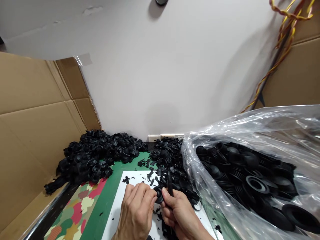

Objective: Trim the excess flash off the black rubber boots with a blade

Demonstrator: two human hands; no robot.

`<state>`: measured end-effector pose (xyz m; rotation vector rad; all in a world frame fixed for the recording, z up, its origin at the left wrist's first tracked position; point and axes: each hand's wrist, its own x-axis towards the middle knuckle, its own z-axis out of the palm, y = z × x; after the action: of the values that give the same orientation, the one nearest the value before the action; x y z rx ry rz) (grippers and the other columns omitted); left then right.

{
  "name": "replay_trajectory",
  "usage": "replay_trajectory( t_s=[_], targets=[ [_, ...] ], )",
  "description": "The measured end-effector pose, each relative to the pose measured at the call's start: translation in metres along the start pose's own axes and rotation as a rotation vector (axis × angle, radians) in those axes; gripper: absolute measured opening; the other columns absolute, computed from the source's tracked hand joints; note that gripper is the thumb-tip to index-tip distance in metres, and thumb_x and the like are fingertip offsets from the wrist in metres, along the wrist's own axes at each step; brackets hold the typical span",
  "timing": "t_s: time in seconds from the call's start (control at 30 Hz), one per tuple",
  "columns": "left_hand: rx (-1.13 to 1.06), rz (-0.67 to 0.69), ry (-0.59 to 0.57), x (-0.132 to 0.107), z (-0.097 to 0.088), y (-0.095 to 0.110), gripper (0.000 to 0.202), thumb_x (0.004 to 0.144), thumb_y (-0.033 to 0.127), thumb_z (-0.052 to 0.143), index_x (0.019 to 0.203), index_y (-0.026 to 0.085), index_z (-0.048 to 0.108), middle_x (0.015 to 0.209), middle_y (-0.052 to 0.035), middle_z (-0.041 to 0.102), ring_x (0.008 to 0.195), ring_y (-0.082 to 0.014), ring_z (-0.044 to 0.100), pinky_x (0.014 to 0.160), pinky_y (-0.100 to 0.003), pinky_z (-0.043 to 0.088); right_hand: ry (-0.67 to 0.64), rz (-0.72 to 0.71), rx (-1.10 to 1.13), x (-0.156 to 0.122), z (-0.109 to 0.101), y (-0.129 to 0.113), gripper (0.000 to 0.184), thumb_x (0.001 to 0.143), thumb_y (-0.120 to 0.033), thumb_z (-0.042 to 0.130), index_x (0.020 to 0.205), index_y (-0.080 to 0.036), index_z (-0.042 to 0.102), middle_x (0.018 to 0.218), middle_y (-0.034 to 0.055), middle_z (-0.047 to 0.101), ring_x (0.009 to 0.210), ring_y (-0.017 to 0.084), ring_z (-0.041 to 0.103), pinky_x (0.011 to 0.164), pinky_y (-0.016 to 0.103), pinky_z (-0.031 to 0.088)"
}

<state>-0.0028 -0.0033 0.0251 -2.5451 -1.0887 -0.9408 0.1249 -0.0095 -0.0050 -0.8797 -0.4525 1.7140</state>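
Observation:
Over a white sheet (117, 193), my left hand (137, 211) is closed, its fingertips pinching the near-left edge of a small black rubber boot (158, 193). My right hand (178, 210) is closed too, with its thumb against the same rubber boot. From the right fist stands a narrow dark strip-like piece (170, 182); whether it is a tool or rubber I cannot tell. Black scraps (152, 176) lie scattered around both hands, and the fingers hide part of the boot.
A heap of ribbed black rubber boots (100, 153) stands at the left against a cardboard wall (37, 90). More scraps (166, 150) are piled at the back middle. On the right, a clear plastic bag (200, 173) holds several rubber boots (235, 170). Twisted yellow-red wire (272, 70) hangs above it.

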Motion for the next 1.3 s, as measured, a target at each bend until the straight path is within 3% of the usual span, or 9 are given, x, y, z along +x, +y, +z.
replay_trajectory(
  t_s=[0.17,0.33,0.47,0.63,0.8,0.97,1.13,1.3],
  targets=[
    [0.057,-0.062,-0.165,0.009,-0.006,0.005,0.025,0.084,0.004,0.041,0.075,0.018,0.058,0.069,-0.0033,0.061,0.060,-0.0189,0.052,0.059,-0.031,0.034,0.040,-0.085,-0.092,0.001,-0.001,0.003,0.051,0.057,-0.057,0.075,0.058,-0.018,0.042,0.046,-0.0106,0.035,0.037,0.000,0.017,0.037,0.018,0.009],
    [0.139,-0.030,-0.213,0.013,-0.004,0.009,0.025,0.082,0.005,0.042,0.065,0.019,0.054,0.063,-0.0020,0.059,0.056,-0.0191,0.051,0.057,-0.032,0.034,0.078,-0.132,-0.170,0.004,-0.006,0.009,0.050,0.057,-0.059,0.074,0.058,-0.019,0.044,0.045,-0.0123,0.028,0.039,0.002,0.012,0.038,0.019,0.008],
    [0.233,0.055,-0.220,0.015,0.002,0.012,0.029,0.075,-0.003,0.040,0.062,0.018,0.054,0.059,-0.0038,0.058,0.054,-0.0206,0.052,0.059,-0.034,0.035,0.166,-0.217,-0.307,0.005,-0.006,0.010,0.045,0.057,-0.056,0.073,0.057,-0.018,0.050,0.042,-0.0098,0.033,0.039,0.006,0.024,0.039,0.021,0.018],
    [0.165,0.003,-0.216,0.017,0.008,0.013,0.024,0.073,-0.001,0.042,0.064,0.018,0.053,0.061,-0.0044,0.057,0.057,-0.0213,0.052,0.058,-0.034,0.036,0.186,-0.365,-0.390,0.004,-0.008,0.007,0.044,0.059,-0.057,0.071,0.056,-0.016,0.054,0.049,-0.0040,0.045,0.047,0.010,0.037,0.044,0.023,0.029],
    [-0.005,-0.142,-0.095,0.017,0.008,0.009,0.022,0.078,0.005,0.041,0.064,0.020,0.048,0.062,-0.0023,0.054,0.059,-0.0189,0.049,0.056,-0.031,0.036,0.117,-0.243,-0.270,0.006,-0.010,0.002,0.051,0.053,-0.063,0.073,0.056,-0.019,0.048,0.041,-0.0106,0.030,0.038,0.005,0.024,0.038,0.020,0.019],
    [-0.188,-0.309,-0.130,0.016,0.002,0.007,0.021,0.082,0.010,0.044,0.065,0.021,0.047,0.062,0.0003,0.054,0.060,-0.0164,0.049,0.055,-0.027,0.036,0.016,-0.122,-0.087,0.002,-0.006,-0.005,0.056,0.050,-0.063,0.076,0.059,-0.019,0.042,0.043,-0.0135,0.029,0.036,0.000,0.013,0.037,0.017,0.011],
    [-0.196,-0.251,-0.169,0.017,-0.004,0.006,0.022,0.088,0.013,0.041,0.070,0.020,0.052,0.067,0.0000,0.058,0.061,-0.0155,0.051,0.060,-0.028,0.038,-0.015,-0.068,-0.003,-0.002,-0.001,-0.013,0.060,0.044,-0.060,0.081,0.058,-0.020,0.038,0.043,-0.0138,0.031,0.036,-0.001,0.015,0.036,0.016,0.011],
    [-0.118,-0.175,-0.203,0.019,-0.012,0.006,0.023,0.089,0.012,0.039,0.073,0.020,0.054,0.071,-0.0019,0.061,0.062,-0.0175,0.053,0.060,-0.031,0.037,-0.067,-0.094,0.007,-0.002,-0.001,-0.013,0.057,0.049,-0.059,0.079,0.058,-0.019,0.039,0.042,-0.0139,0.030,0.036,-0.001,0.013,0.036,0.016,0.011]
  ],
)
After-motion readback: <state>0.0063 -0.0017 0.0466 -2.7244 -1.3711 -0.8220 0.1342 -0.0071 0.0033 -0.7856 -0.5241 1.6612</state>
